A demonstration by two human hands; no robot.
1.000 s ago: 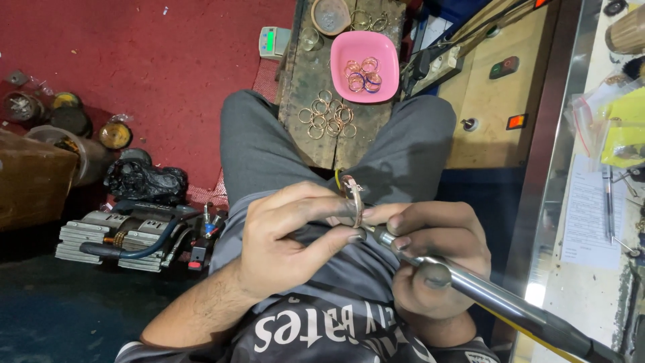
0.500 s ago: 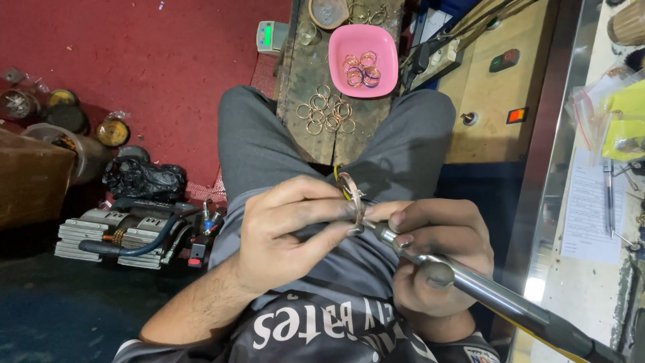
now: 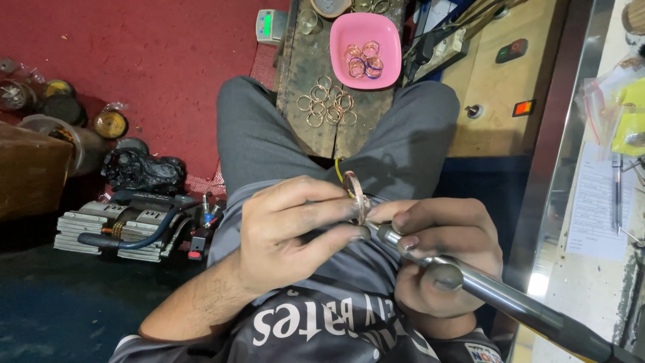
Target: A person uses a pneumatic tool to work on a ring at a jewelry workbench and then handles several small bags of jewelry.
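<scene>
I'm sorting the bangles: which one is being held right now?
The copper-coloured metal bangle pinched upright in the left hand, not those loose on the wooden board or in the pink bowl.

copper bangle (image 3: 355,195) | thin ring, upright on edge | at tip of metal rod (image 3: 470,286) | above lap

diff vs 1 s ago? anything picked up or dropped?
Nothing picked up or let go. The left hand still pinches the ring on the tip of the metal rod, which the right hand still grips. Both hands look much as they did. The pink bowl and loose rings sit slightly lower in frame, likely from head movement.
</scene>
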